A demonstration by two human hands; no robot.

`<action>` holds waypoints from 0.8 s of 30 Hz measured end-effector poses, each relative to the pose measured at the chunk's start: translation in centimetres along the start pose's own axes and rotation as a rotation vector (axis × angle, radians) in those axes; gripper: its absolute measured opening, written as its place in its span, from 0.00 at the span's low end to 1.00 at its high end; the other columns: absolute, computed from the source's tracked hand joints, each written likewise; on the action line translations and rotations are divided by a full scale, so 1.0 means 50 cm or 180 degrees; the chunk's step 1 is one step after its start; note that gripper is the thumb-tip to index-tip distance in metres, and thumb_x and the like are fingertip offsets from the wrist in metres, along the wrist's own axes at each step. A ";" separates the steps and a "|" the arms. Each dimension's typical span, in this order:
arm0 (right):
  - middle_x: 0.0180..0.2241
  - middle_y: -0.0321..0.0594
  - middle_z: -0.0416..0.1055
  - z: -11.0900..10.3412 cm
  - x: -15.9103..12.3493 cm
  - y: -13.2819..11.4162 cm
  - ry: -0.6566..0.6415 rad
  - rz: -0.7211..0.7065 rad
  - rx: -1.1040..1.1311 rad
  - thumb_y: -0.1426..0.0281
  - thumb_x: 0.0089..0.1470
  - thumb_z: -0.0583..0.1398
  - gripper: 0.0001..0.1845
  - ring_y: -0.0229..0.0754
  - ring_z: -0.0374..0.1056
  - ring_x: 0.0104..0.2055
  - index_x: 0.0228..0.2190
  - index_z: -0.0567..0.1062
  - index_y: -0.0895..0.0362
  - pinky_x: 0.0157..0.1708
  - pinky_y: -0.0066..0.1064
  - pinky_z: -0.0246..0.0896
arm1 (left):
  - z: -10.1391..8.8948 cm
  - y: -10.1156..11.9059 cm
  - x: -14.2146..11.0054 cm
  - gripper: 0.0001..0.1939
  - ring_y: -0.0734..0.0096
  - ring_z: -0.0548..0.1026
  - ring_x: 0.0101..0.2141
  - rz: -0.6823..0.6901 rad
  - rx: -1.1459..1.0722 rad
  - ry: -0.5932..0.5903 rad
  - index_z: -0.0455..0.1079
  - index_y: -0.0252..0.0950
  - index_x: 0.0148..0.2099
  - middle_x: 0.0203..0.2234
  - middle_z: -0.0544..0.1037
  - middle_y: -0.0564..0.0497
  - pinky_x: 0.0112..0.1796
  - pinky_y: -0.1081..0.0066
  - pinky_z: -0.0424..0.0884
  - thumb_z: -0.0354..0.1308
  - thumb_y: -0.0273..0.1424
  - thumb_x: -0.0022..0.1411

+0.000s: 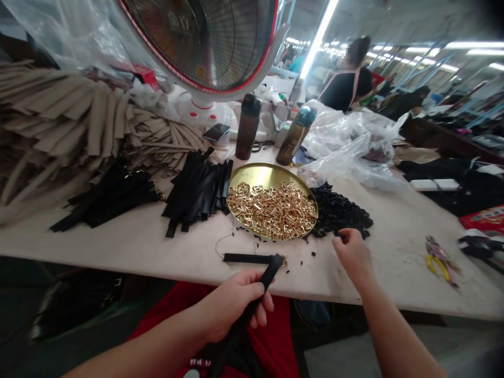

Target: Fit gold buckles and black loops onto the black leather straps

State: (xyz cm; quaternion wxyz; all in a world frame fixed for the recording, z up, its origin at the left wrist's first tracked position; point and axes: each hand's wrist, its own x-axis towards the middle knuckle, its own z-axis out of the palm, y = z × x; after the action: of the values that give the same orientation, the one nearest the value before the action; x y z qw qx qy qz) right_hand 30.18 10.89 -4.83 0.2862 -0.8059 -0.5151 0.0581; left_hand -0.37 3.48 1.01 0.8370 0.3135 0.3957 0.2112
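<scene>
My left hand [246,296] is closed around a long black strap [271,272], thumb on top, over the table's front edge. The strap's lower end hangs down over my lap. Just beyond it, a short black strap [246,258] lies flat, with a bit of gold hardware at its right end. At the near edge of a heap of small black loops [340,210], my right hand [354,254] has its fingertips pinched together. A small dark piece shows at them, too small to name surely. A round gold tray [271,170] holds many gold buckles [275,210].
Black strips [199,191] and straps with gold fittings [110,194] lie left of the tray. Beige strips [90,115] pile up behind. A fan [205,42], two bottles [249,126] and plastic bags [342,142] stand farther back. Yellow-handled pliers [439,262] lie right. A person [346,84] is beyond.
</scene>
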 end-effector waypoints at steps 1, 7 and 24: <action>0.26 0.41 0.67 -0.003 -0.016 -0.002 -0.0036 0.0087 0.0101 0.69 0.42 0.56 0.13 0.45 0.63 0.29 0.34 0.68 0.58 0.33 0.38 0.56 | 0.000 0.000 0.008 0.06 0.84 0.64 0.15 -0.0038 -0.0080 -0.0029 0.59 0.32 0.37 0.22 0.70 0.54 0.17 0.82 0.56 0.46 0.27 0.55; 0.26 0.32 0.69 0.010 -0.177 -0.104 -0.1633 0.1553 0.3338 0.67 0.38 0.64 0.14 0.33 0.63 0.24 0.30 0.68 0.54 0.26 0.25 0.61 | -0.002 0.003 0.041 0.09 0.83 0.65 0.16 -0.0111 0.0042 -0.0122 0.60 0.32 0.41 0.22 0.69 0.54 0.17 0.82 0.56 0.45 0.27 0.56; 0.28 0.33 0.72 -0.001 -0.306 -0.202 -0.1660 0.2036 0.4267 0.69 0.38 0.66 0.13 0.31 0.67 0.26 0.31 0.74 0.55 0.29 0.20 0.66 | -0.022 -0.038 -0.013 0.11 0.77 0.66 0.18 0.0879 0.2595 0.0569 0.64 0.36 0.33 0.18 0.69 0.56 0.21 0.78 0.59 0.42 0.32 0.59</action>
State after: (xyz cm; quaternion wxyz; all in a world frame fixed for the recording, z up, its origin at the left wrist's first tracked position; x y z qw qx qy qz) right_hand 15.07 0.74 -2.61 0.5505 -0.5309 -0.1638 0.6231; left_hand -1.41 2.13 -0.49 0.5712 0.6487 0.4720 0.1739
